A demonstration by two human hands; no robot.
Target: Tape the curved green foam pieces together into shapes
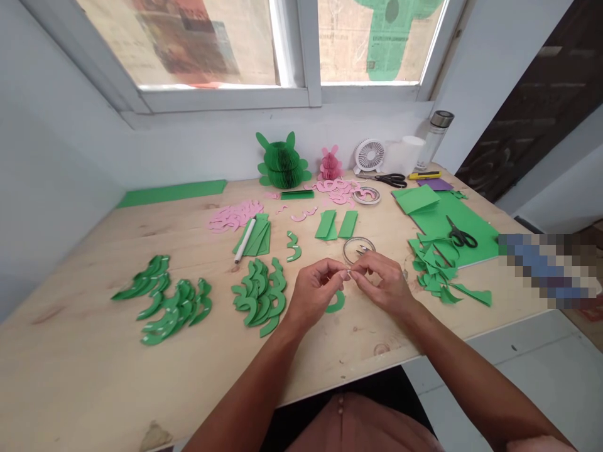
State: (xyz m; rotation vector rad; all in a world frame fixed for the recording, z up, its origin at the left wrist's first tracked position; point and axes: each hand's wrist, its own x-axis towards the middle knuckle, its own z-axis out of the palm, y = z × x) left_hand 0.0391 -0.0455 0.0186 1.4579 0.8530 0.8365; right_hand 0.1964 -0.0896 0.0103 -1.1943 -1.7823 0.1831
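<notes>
My left hand [316,292] and my right hand [382,280] meet above the table, thumbs and index fingers pinched together at a tiny whitish bit that is too small to name. Below them, partly covered by my left hand, a curved green paper piece [336,302] lies on the wood. Just behind my right hand is a tape roll [352,248] with small scissors [362,250] beside it. Left of my left hand sits a pile of wavy green paper pieces [258,295], and one more wavy green piece [293,246] with white strips lies behind it.
More green cutouts [174,307] lie left, pink cutouts [235,216] behind. Green scraps [436,270], black scissors [460,233] and green sheets [471,229] are at right. Along the wall stand a green paper figure [283,164], a fan [370,155] and a bottle [434,141].
</notes>
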